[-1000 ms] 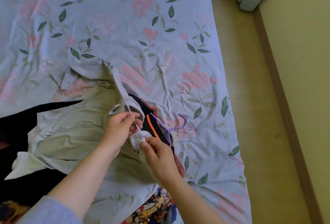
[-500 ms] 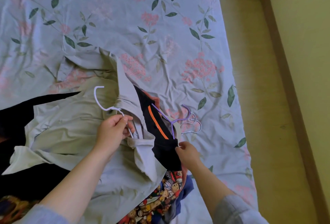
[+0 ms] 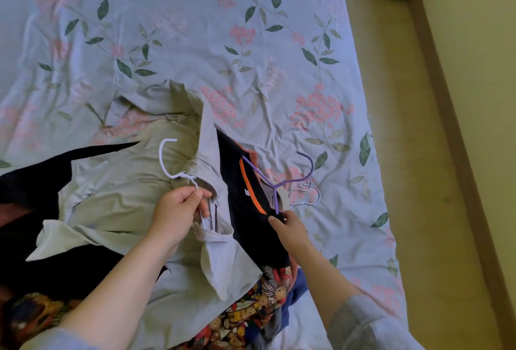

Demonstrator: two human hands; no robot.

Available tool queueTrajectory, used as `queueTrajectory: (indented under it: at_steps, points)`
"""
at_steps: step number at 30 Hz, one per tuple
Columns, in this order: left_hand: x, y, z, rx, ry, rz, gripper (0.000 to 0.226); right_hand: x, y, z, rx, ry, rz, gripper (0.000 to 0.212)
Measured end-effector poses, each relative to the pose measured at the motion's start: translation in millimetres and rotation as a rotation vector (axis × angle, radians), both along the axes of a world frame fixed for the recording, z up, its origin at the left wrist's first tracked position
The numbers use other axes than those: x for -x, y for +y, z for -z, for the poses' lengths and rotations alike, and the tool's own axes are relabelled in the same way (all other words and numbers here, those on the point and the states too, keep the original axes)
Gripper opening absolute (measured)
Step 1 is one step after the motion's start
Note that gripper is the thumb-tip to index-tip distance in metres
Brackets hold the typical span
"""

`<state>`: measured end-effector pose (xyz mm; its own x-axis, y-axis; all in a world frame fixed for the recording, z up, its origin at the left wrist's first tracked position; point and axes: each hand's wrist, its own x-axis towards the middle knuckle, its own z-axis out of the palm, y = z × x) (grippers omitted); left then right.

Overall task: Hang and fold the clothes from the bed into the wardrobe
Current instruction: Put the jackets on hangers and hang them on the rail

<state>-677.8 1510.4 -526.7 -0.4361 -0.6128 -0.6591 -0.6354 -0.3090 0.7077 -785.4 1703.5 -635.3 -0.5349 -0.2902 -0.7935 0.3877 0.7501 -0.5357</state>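
Note:
A pale grey-green jacket (image 3: 117, 196) lies spread on the bed, with a white hanger (image 3: 170, 164) pushed into its collar and the hook sticking out. My left hand (image 3: 178, 210) grips the neck of that white hanger. Beside the jacket lies a black garment (image 3: 245, 204) with an orange neck trim, and a purple hanger (image 3: 282, 179) rests on it. My right hand (image 3: 287, 227) pinches the black garment at the lower end of the purple hanger.
The bed has a light blue floral sheet (image 3: 195, 28). More hangers (image 3: 310, 190) lie under the purple one. A cartoon-print garment (image 3: 251, 310) and dark clothes (image 3: 25, 238) are piled near me. A tan floor strip (image 3: 405, 154) runs along the right.
My right hand left the jacket collar and moved right onto the black garment. The white hanger's hook now sticks out of the collar. The view shifted slightly.

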Motion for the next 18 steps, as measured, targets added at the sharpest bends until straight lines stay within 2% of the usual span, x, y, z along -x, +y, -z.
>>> queueTrajectory:
  at_steps: [2,4,10,18]
  points:
    - [-6.8,3.0,-12.2,-0.133,0.036,-0.091,0.026,-9.5,-2.9,-18.5,0.126,0.07,0.037,0.008]
    - [-14.0,7.2,-28.6,-0.184,0.094,-0.162,0.024,-23.9,-5.3,-42.2,0.237,0.1,0.075,0.011]
    - [-48.5,11.5,-94.7,0.028,0.179,-0.213,0.025,-58.0,-15.7,-132.8,0.418,0.163,0.13,0.016]
    - [-121.2,6.4,-221.3,0.232,0.39,-0.276,0.026,-80.7,-54.2,-295.0,0.619,0.32,-0.061,0.017]
